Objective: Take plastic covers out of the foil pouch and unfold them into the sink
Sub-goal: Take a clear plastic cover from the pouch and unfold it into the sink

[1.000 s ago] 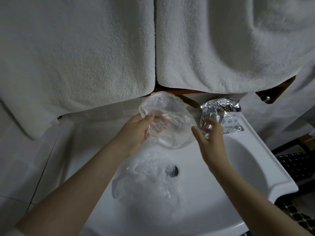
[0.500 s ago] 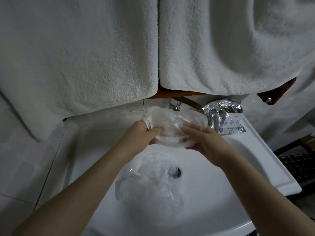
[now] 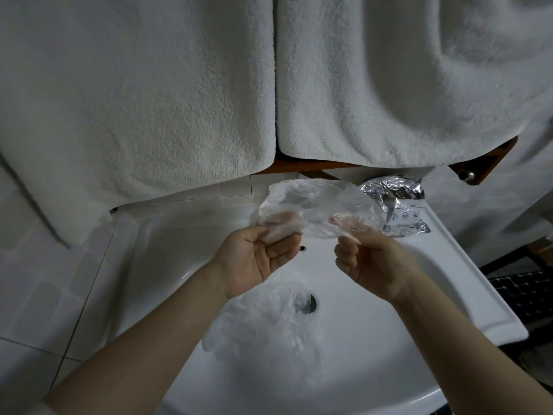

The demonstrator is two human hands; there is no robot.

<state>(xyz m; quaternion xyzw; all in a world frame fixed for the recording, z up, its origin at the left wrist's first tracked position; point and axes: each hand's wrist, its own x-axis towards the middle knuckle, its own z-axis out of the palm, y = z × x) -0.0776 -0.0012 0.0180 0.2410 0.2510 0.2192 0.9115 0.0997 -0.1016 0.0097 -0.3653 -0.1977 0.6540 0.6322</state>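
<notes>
**Clear cover stretched between two hands above the sink**

The left hand [image 3: 254, 259] has its grip closed on the left edge of a clear plastic cover [image 3: 311, 205], fingers curled into the film, palm turned up; the right hand [image 3: 377, 262] pinches the cover's right edge, fingers folded in; the film spreads crumpled and see-through between the two hands, held in the air over the far part of the sink [image 3: 466, 295]; below, in the basin, a second plastic cover [image 3: 263, 327] lies loose and wrinkled, just left of the dark drain [image 3: 309, 304] and partly over it; the foil pouch [image 3: 398, 205] sits on the sink's far right rim, crinkled and open-looking, just beyond the right hand and partly behind the held film; two white towels [image 3: 149, 100] hang side by side on the far wall, above the basin; a wooden shelf edge [image 3: 490, 158] shows under the right towel; dark floor tiles [image 3: 520, 292] lie at right.
</notes>
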